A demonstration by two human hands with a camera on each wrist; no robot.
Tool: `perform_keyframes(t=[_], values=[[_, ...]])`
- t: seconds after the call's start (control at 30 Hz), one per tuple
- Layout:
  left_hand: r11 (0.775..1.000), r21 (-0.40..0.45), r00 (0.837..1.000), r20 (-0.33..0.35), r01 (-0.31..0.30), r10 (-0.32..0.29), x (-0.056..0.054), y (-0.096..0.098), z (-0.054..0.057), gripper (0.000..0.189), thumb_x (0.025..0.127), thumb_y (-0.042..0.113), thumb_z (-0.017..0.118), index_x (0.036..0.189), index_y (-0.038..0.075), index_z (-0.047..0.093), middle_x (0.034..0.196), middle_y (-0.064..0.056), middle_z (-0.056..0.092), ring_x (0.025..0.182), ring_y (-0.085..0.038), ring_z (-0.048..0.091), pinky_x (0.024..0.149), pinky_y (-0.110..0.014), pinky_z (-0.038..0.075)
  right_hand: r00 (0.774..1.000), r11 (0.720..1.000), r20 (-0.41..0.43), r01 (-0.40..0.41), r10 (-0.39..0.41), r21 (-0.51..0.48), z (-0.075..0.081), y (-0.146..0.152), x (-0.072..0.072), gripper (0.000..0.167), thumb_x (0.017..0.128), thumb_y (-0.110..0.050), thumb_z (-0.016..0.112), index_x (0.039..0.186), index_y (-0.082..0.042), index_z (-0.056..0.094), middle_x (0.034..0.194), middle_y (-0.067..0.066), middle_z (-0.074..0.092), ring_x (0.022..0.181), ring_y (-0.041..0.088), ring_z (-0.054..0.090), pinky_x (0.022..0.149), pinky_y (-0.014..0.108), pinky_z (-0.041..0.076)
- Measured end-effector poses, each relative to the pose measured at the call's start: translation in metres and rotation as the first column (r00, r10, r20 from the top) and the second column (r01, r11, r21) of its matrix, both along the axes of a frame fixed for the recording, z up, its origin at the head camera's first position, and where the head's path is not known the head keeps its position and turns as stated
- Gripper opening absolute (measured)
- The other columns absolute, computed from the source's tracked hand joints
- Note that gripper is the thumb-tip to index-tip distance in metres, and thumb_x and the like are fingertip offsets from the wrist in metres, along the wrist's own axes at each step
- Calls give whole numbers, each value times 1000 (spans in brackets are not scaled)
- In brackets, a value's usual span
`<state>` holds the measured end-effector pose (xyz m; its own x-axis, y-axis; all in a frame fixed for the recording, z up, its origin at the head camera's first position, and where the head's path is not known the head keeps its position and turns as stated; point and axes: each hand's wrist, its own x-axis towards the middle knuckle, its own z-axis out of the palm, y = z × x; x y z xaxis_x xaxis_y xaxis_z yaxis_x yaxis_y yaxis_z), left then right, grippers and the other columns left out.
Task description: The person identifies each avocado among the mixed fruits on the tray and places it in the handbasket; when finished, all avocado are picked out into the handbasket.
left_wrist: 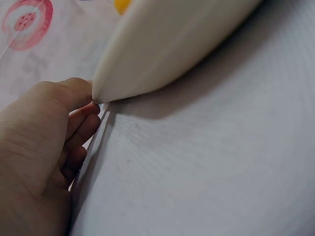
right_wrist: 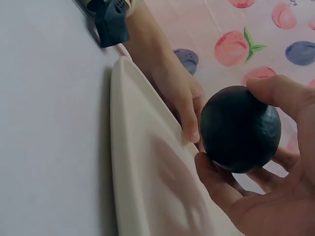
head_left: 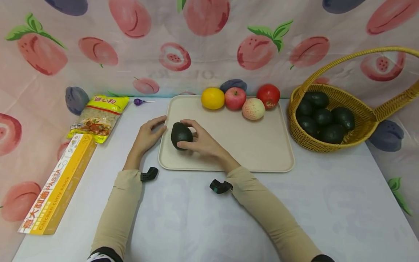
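Observation:
My right hand grips a dark avocado over the left part of a beige tray. In the right wrist view the thumb and fingers curl round the avocado, and a shadow falls on the tray below. My left hand is at the tray's left edge, its thumb and fingertips touching the rim. The left wrist view shows the left hand against the tray's edge, with relaxed fingers partly hidden behind the thumb.
On the tray's far side are a lemon, an apple, a peach and a red pomegranate. A wicker basket at right holds several avocados. At left lie a pasta bag, a pasta box and a lollipop.

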<state>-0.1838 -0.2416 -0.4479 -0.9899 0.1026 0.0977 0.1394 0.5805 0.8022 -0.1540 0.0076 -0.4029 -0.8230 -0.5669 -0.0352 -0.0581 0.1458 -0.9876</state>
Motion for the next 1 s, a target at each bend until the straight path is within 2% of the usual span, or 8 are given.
perform_keyframes(t=[0.17,0.3,0.5,0.6,0.77,1.0], values=[[1000,8,1000,4,-5,5,0,0,0,44,91,28,63,133,20,55,136,-5,56,133,-23,43,114,-42,31,999,999,13,37,-37,1,1,13,-4,79,80,-21,75,145,-20,29,148,0,33,117,25,52,92,32,51],[1000,3,1000,6,2,-2,0,1,0,44,91,28,63,134,19,55,137,-5,55,134,-24,43,114,-42,32,997,997,30,73,-73,11,4,28,-6,76,79,-19,76,142,-21,34,146,-1,32,119,25,51,92,35,51],[1000,3,1000,0,9,-9,0,0,0,44,91,30,62,133,20,55,137,-5,55,133,-23,44,113,-42,33,991,991,-8,131,-131,40,24,52,0,75,79,-15,76,143,-19,36,145,6,31,123,30,45,103,42,44],[1000,5,1000,3,10,-10,0,1,1,44,91,31,62,133,20,55,137,-4,55,133,-23,44,113,-41,33,987,987,-12,160,-159,34,32,64,4,75,80,-13,75,144,-15,35,144,6,34,122,30,45,104,44,43],[1000,4,1000,4,10,-10,0,1,1,43,91,31,62,133,20,55,137,-4,55,133,-21,44,113,-40,33,980,980,-4,200,-200,8,33,85,4,72,81,-12,74,142,-15,37,144,3,38,118,27,49,103,44,44],[1000,-6,1000,-1,10,-10,0,0,0,43,92,30,62,133,20,55,136,-4,56,132,-22,44,113,-41,33,963,964,-57,260,-262,-50,32,108,1,65,81,-6,72,138,-8,42,143,9,41,122,30,48,105,49,41]])
